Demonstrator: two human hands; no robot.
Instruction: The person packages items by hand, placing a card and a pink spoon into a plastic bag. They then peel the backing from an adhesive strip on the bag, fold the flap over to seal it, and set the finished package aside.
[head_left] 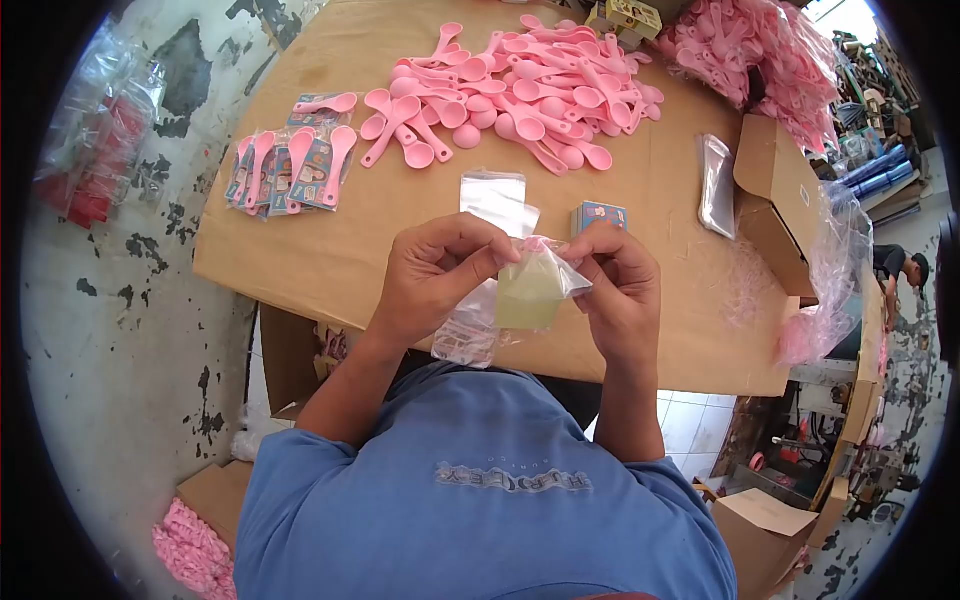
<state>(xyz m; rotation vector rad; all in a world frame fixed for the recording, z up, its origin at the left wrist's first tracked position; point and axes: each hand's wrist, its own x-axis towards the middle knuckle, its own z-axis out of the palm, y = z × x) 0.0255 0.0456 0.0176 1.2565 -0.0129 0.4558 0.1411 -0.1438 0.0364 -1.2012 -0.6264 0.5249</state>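
Note:
Both hands pinch the upper edge of a small transparent plastic bag [572, 279] in front of my chest. Inside or behind its film shows a pale yellow-green card [528, 300], and a bit of pink peeks out at the top between my fingers; what it belongs to is hidden. My left hand [440, 270] grips the bag's left side, thumb against fingers. On the other side my right hand [622, 285] has the opposite corner. Flat transparent bags [493, 200] lie beyond and below my left hand. A stack of printed cards [598, 216] sits just behind my right hand.
A large heap of pink spoons [520, 90] covers the table's far side. Bagged spoons with cards [295, 170] lie at left. To the right are a bundle of plastic bags [716, 185] and a cardboard box [775, 205]. Another person [900, 265] is at far right.

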